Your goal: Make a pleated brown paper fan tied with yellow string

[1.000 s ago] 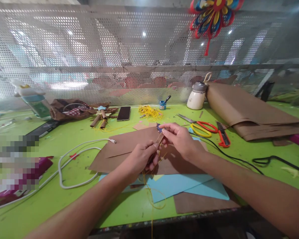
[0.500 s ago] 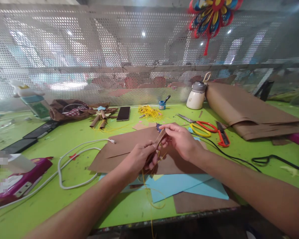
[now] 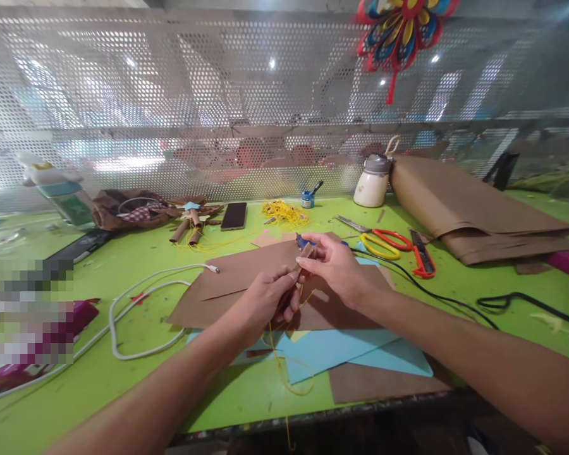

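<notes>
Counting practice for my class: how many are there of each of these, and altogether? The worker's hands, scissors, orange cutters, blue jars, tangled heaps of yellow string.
Hands: 2 (left hand, right hand)
Scissors: 1 pair
Orange cutter: 1
Blue jar: 1
Heap of yellow string: 1
Total: 6, counting the scissors as one

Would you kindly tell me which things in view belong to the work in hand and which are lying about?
Apparently in use:
narrow brown paper piece, held by left hand and right hand
thin yellow string hanging below the left hand

Apparently just lying about:
black rectangular smartphone
looped white cable
cream bottle with grey lid
</notes>
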